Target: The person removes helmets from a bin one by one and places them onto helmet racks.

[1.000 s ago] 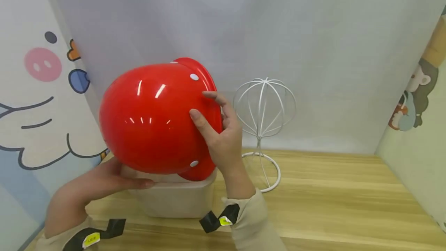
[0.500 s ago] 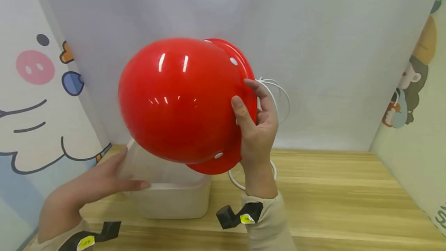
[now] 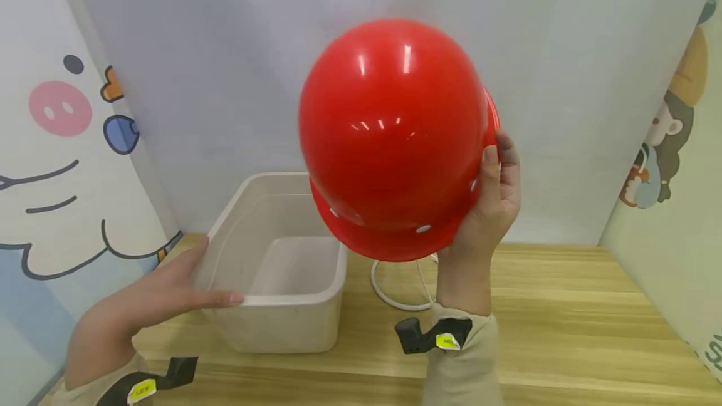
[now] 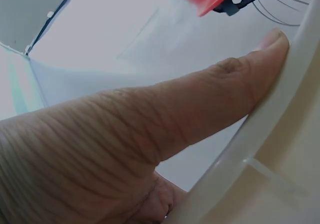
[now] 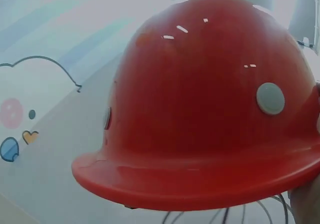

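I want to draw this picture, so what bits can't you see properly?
- White wire hat stand: head view, the shiny red plastic hard hat hides all but its base ring.
- Right hand: right wrist view, cut off at the edge.
- Cream plastic tub: left wrist view, only its rim beside the left hand.

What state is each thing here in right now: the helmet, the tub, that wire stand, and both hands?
Red helmet: held in the air by its brim, above the wire stand.
White tub: open, nothing visible inside, standing on the wooden table.
Wire stand: only its ring base shows; the rest is hidden behind the helmet.
Left hand: fingers straight, resting on the tub's rim.
Right hand: gripping the helmet's brim.
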`<action>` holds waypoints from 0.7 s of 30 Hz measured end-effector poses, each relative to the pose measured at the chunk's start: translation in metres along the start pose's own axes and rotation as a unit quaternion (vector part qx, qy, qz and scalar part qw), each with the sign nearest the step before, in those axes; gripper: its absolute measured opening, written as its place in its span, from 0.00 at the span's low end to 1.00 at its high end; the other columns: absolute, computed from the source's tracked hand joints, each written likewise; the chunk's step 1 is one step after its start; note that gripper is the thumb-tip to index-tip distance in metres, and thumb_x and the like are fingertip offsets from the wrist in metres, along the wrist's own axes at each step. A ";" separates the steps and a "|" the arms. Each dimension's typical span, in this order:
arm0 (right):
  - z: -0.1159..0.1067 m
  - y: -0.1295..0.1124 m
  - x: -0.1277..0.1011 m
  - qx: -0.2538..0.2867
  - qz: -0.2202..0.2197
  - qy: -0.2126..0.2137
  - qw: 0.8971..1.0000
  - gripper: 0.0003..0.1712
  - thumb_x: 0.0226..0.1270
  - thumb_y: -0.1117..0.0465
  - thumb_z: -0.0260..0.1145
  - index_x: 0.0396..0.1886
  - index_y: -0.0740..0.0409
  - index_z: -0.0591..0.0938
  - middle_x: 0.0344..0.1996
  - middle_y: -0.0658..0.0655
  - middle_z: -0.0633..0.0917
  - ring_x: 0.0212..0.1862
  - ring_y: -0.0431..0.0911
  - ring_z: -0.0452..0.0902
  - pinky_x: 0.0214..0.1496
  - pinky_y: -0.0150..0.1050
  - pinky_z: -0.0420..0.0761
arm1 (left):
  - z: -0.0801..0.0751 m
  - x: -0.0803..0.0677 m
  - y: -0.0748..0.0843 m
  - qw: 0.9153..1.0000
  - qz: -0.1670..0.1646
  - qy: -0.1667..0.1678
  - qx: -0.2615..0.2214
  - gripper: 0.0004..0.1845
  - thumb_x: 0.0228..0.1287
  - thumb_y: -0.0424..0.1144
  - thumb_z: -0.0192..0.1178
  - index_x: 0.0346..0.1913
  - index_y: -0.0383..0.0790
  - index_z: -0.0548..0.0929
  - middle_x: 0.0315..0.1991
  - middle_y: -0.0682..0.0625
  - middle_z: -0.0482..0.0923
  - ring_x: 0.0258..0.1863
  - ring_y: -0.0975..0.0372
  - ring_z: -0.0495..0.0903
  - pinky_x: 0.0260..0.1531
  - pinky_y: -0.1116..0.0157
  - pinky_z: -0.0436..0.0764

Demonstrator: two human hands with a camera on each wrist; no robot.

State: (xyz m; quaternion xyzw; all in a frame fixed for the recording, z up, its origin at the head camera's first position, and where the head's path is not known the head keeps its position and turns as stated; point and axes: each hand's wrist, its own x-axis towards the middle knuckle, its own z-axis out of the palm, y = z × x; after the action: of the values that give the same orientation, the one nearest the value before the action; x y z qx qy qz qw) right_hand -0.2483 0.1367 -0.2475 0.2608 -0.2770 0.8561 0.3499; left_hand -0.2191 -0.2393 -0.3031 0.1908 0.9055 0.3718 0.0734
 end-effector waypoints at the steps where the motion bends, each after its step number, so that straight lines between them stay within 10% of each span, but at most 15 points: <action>1: -0.004 0.000 0.002 0.003 -0.003 0.012 1.000 0.20 0.71 0.62 0.59 0.60 0.61 0.72 0.51 0.58 0.80 0.54 0.52 0.79 0.57 0.44 0.82 | 0.000 0.000 0.000 1.000 0.000 -0.003 -0.004 0.48 0.59 0.47 0.68 0.75 0.51 0.49 0.55 0.44 0.76 0.51 0.52 0.78 0.44 0.60 0.80; 8: -0.032 0.003 0.013 -0.013 0.032 0.119 0.992 0.24 0.65 0.58 0.66 0.59 0.60 0.74 0.54 0.59 0.80 0.57 0.54 0.77 0.57 0.46 0.82 | 0.001 -0.002 0.002 1.000 0.004 0.002 0.014 0.46 0.59 0.48 0.67 0.74 0.54 0.50 0.56 0.47 0.75 0.53 0.53 0.77 0.47 0.58 0.79; 14: -0.061 0.017 0.017 -0.029 0.149 0.235 0.960 0.20 0.59 0.54 0.72 0.48 0.58 0.81 0.44 0.53 0.84 0.52 0.48 0.79 0.56 0.42 0.81 | 0.002 -0.005 0.002 0.999 -0.004 0.012 0.040 0.45 0.58 0.52 0.67 0.73 0.56 0.51 0.60 0.50 0.70 0.56 0.52 0.72 0.51 0.52 0.75; 21: -0.079 0.029 0.019 -0.003 0.173 0.217 0.961 0.14 0.65 0.54 0.66 0.44 0.58 0.82 0.40 0.52 0.84 0.48 0.48 0.78 0.53 0.43 0.80 | 0.000 -0.002 0.001 0.999 -0.011 0.007 0.030 0.51 0.58 0.51 0.67 0.77 0.50 0.45 0.58 0.45 0.74 0.53 0.53 0.76 0.49 0.53 0.77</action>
State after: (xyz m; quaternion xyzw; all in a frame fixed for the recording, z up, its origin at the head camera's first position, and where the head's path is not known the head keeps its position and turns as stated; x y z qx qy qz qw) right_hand -0.3013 0.1799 -0.2999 0.0158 -0.2374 0.9388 0.2491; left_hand -0.2169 -0.2392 -0.3025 0.1807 0.9188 0.3450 0.0651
